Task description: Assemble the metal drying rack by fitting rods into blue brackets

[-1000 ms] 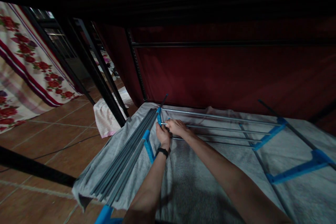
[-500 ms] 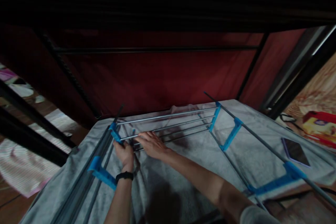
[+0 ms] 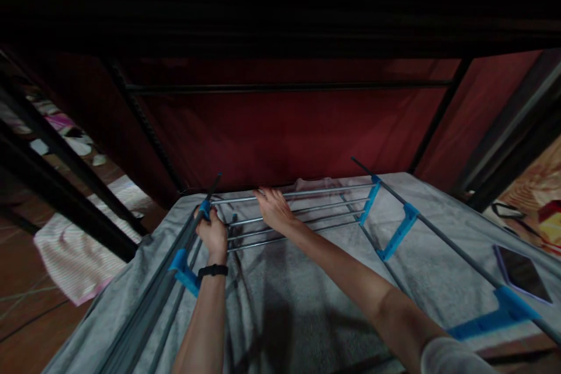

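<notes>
A metal drying rack point(image 3: 307, 210) with grey rods and blue plastic joints lies flat on a grey blanket point(image 3: 307, 304), which covers a low bed under a dark upper frame. The rack is at the far part of the blanket, close to the dark red wall point(image 3: 284, 128).

The left hand point(image 3: 213, 232) is closed around the left end of the rack, just beside a blue joint point(image 3: 204, 209), where the side tube meets the cross rods. A black wristband point(image 3: 213, 271) sits on this wrist. The right hand point(image 3: 274, 208) lies on the far cross rods of the rack, fingers point(image 3: 263, 194) bent over the top rod; I cannot tell if it grips the rod tightly or only rests on it.

To the right of the rack, near the blanket edge, a dark phone point(image 3: 523, 273) lies flat. To the left of the rack, on the brown tile floor, a pale cloth point(image 3: 74, 263) is spread.
</notes>
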Available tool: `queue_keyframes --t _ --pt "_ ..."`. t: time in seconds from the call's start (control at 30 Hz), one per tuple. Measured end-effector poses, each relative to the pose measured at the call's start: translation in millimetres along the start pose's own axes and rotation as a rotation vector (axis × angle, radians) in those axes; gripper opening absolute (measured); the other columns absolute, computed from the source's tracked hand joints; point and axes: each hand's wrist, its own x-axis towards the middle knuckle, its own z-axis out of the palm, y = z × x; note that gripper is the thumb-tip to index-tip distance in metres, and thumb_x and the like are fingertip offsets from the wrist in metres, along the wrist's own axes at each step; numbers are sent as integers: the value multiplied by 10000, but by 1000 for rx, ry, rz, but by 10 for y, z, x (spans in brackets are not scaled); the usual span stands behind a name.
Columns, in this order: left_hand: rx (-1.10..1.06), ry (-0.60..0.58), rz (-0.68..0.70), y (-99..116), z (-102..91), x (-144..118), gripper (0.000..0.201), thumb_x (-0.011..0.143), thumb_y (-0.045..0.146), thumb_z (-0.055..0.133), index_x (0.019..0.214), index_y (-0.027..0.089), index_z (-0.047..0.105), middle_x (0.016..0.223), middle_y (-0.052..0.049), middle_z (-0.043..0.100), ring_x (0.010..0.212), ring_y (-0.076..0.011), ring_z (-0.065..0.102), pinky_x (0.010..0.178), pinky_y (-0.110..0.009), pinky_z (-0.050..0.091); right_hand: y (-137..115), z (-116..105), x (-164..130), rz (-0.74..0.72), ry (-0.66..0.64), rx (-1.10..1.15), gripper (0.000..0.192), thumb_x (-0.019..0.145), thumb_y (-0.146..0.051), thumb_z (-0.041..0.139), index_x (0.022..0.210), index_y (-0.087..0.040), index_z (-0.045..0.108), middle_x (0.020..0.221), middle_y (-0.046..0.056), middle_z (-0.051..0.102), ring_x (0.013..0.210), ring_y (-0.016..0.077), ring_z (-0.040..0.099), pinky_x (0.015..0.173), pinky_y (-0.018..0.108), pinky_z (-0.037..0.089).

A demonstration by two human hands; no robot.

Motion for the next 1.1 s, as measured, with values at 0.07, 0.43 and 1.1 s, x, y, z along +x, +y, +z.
queue_keyframes --t 0.07,0.43,1.1 --pt "39 27 -9 3 14 -2 150 842 299 498 901 185 575 879 -75 639 990 -271 626 1024 -439 455 -51 35 103 -10 -103 -31 430 1025 -195 362 1431 -173 500 1291 124 630 1150 228 561 1021 374 412" --pt "27 31 66 -98 46 -40 164 871 275 453 970 203 562 998 -105 638 1026 -261 611 1016 -403 457 -229 29 276 -33 -282 -98 337 1063 -392 354 1194 -245 627 1189 93 665 1060 199 626 883 296 444" --pt "132 37 13 -162 84 -65 163 836 178 434 954 182 547 1026 -150 654 1109 -295 614 1074 -453 426 -212 29 192 -96 -349 -53 360 1074 -404 311 1199 -244 608 1199 79 669 1090 189 636 843 291 448"
